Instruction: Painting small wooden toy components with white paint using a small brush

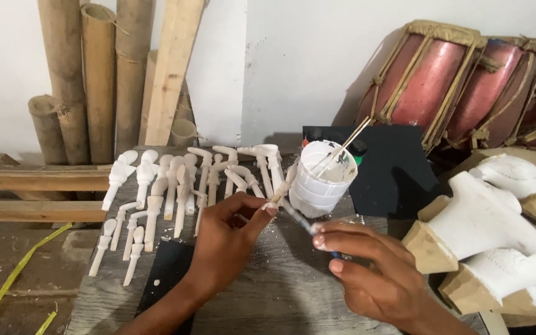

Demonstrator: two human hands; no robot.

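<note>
Head view: left hand point(227, 239) pinches a small carved piece point(283, 186) steady; right hand point(367, 273), its grip closed on a brush point(299, 217), paints beside the white cup point(324, 180).

white paint coats the small carved pieces point(175, 186), the plastic cup point(321, 180) before me and the large carvings point(485, 217) with bare tan bases, beside red drums point(460, 87), a black board point(392, 174), weathered grey tabletop point(268, 291), pale-brown bamboo point(94, 80).

surface: weathered grey wooden tabletop point(268, 298)
far left: rows of white-painted carved wooden pieces point(175, 186)
middle: white plastic cup point(322, 180) holding sticks
near edge: black sheet point(169, 273)
far right: black board point(392, 174)
</note>
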